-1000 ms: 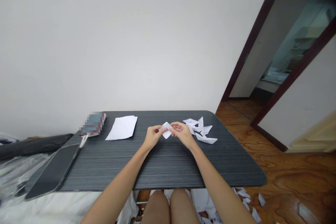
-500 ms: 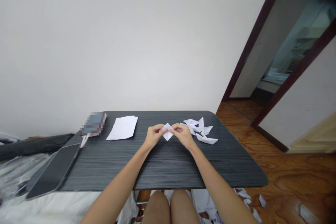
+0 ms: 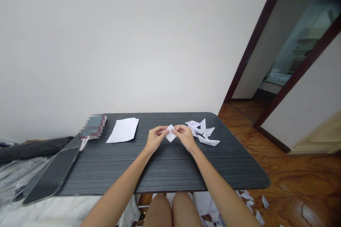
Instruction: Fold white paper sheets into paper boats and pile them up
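A small white folded paper point(image 3: 171, 135), diamond-shaped, is held between my two hands above the middle of the dark table point(image 3: 170, 173). My left hand point(image 3: 156, 138) pinches its left corner between thumb and fingers. On the opposite corner, my right hand point(image 3: 185, 136) does the same, thumb on the near face. Just right of my right hand lies a group of several folded paper boats point(image 3: 208, 142). To the left, apart from my hands, rests a stack of white paper sheets point(image 3: 123, 130).
A tablet-like dark device point(image 3: 53, 173) lies along the table's left edge. Behind it is a blurred-out packet point(image 3: 93, 126) with a white strap. Paper scraps point(image 3: 246, 195) are strewn on the wooden floor at right. The white wall point(image 3: 160, 42) rises behind the table.
Both hands keep their pinch on the folded paper, with the thumbs shifted only slightly. The view has moved a little, so the surroundings appear slightly displaced to the left.
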A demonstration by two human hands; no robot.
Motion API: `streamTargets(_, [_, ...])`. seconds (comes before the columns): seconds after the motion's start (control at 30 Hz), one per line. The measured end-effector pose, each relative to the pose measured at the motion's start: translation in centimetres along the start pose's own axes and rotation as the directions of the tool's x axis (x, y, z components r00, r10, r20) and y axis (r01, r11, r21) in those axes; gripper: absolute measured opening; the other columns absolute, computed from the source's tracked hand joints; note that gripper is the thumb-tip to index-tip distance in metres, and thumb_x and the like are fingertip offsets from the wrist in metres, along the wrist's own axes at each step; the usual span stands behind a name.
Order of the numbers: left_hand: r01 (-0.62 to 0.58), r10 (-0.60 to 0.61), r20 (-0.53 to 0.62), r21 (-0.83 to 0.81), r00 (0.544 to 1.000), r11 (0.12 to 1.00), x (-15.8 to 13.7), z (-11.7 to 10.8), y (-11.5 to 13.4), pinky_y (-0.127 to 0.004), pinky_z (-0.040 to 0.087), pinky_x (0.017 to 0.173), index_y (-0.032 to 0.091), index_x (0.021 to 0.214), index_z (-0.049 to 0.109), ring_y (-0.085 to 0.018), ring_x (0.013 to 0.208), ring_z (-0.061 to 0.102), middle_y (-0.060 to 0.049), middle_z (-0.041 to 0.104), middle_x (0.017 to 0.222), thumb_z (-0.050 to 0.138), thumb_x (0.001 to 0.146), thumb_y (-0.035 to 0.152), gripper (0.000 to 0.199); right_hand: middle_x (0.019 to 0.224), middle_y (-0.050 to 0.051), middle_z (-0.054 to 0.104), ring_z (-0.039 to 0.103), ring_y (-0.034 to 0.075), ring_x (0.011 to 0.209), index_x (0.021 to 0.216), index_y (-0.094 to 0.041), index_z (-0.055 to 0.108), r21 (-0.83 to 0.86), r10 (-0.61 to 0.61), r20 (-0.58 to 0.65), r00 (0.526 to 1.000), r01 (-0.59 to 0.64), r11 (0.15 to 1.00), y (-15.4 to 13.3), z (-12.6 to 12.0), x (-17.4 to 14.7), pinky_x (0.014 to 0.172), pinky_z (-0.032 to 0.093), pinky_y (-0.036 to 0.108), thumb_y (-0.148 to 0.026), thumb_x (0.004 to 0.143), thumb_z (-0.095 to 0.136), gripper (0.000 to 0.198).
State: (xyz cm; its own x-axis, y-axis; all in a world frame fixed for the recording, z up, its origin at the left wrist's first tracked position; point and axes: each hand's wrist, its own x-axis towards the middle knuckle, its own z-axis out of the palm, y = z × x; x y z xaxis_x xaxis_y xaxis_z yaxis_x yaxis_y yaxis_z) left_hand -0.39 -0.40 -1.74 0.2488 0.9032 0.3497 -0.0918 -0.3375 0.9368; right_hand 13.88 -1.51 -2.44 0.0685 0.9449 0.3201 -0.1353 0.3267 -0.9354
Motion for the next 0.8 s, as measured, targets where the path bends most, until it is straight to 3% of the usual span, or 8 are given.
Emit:
streamTargets(0.23, [0.082,-0.081,0.022,-0.088,0.996,0.993,0.3,0.06,-0.22,-0.029,0.049,0.065,0.012,0.093,0.045,-0.017,0.071,0.062,-0.011,0.063,0.088,0.065,0.062,0.03,0.041,0.069,0.001,0.057,0.053,0.011,0.062,0.054,-0.015,0.046,0.038,0.016,-0.011,1.0,-0.016,0.999,0.3,-0.04,0.14,0.059,0.043,0.025,-0.026,0.059,0.065,0.022])
streamTargets(0.37, [0.109,-0.107,0.033,-0.07,0.994,0.992,0.4,-0.05,-0.46,-0.027,0.048,0.062,0.012,0.093,0.045,-0.016,0.067,0.062,-0.009,0.064,0.082,0.063,0.063,0.03,0.039,0.067,0.0,0.055,0.053,0.011,0.062,0.057,-0.016,0.043,0.044,0.035,-0.033,0.999,-0.034,0.998,0.4,-0.11,0.2,0.061,0.043,0.025,-0.025,0.056,0.067,0.025])
streamTargets(0.57, [0.111,-0.12,0.088,0.097,0.989,0.989,0.29,-0.13,-0.71,-0.022,0.044,0.054,0.012,0.09,0.051,-0.015,0.06,0.06,-0.005,0.064,0.069,0.062,0.064,0.032,0.034,0.062,-0.003,0.052,0.051,0.009,0.058,0.062,-0.016,0.045,-0.021,0.024,-0.015,1.0,-0.024,0.999,0.32,-0.11,0.14,0.057,0.042,0.023,-0.022,0.056,0.066,0.023])
streamTargets(0.8, [0.169,-0.164,0.103,-0.047,0.981,0.984,0.21,0.15,-0.43,-0.02,0.042,0.054,0.011,0.1,0.051,-0.012,0.055,0.057,-0.002,0.063,0.062,0.064,0.062,0.028,0.043,0.064,-0.003,0.054,0.052,0.009,0.056,0.069,-0.017,0.051,0.069,0.092,0.036,0.995,-0.094,0.993,0.06,0.05,0.0,0.051,0.039,0.02,-0.022,0.056,0.065,0.02])
